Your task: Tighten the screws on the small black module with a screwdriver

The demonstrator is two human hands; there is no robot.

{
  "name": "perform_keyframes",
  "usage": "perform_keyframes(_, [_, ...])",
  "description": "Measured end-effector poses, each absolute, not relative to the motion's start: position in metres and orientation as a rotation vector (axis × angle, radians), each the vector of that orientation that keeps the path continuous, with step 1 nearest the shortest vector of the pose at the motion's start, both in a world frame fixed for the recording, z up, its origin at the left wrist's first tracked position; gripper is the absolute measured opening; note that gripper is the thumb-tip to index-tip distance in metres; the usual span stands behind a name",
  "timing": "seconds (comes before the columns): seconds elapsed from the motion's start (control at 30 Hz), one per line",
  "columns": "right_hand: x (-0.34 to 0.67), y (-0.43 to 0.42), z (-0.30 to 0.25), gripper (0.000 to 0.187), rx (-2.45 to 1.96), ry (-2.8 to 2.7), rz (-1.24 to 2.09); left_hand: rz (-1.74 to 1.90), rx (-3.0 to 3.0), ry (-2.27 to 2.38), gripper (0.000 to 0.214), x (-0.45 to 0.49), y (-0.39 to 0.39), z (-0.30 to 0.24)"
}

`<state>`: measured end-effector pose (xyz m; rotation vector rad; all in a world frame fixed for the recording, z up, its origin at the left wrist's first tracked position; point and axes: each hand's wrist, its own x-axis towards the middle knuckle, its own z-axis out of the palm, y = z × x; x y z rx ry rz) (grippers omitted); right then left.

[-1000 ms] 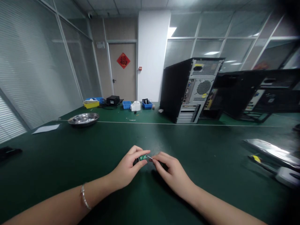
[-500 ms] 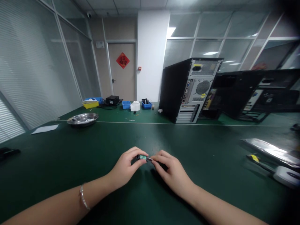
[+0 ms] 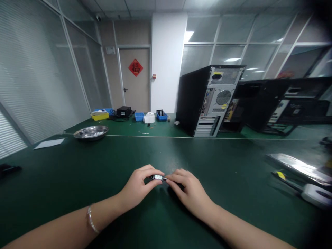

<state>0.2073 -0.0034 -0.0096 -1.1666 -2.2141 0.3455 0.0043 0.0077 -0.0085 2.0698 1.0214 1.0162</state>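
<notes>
At six o'clock over the table (image 3: pixel 207 152), the left hand (image 3: pixel 138 185) pinches a small part (image 3: pixel 156 177) in its fingers, best held still, while the right hand (image 3: pixel 193 190), fingers pressed close, grips maybe a thin metal bit (image 3: pixel 164 179) at the part's three o'clock end, best moved gently.

Your left hand (image 3: pixel 140 183) partly hides a small part (image 3: pixel 156 177), your right hand (image 3: pixel 190 188) a thin metal piece (image 3: pixel 164 179); at nine o'clock, the frame crops a black object (image 3: pixel 8 169).
</notes>
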Motion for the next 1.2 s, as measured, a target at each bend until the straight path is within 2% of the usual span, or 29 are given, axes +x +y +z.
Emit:
perform_keyframes(0.3, [0.207,-0.004,-0.010,0.025,-1.201,-2.211,0.328,1.015,2.098,0.980,0.018,0.005,0.006,-0.010])
perform_keyframes(0.67, [0.207,-0.004,-0.009,0.030,-1.120,-2.188,0.394,0.993,1.637,0.826,0.021,0.008,0.013,-0.019])
perform_keyframes(0.97, [0.207,-0.005,-0.011,0.027,-1.186,-2.239,0.318,0.991,1.972,0.995,0.020,0.005,0.006,-0.013])
perform_keyframes(1.2, [0.207,-0.005,-0.008,0.030,-1.099,-2.173,0.413,1.015,1.598,0.838,0.022,0.010,0.009,-0.015])
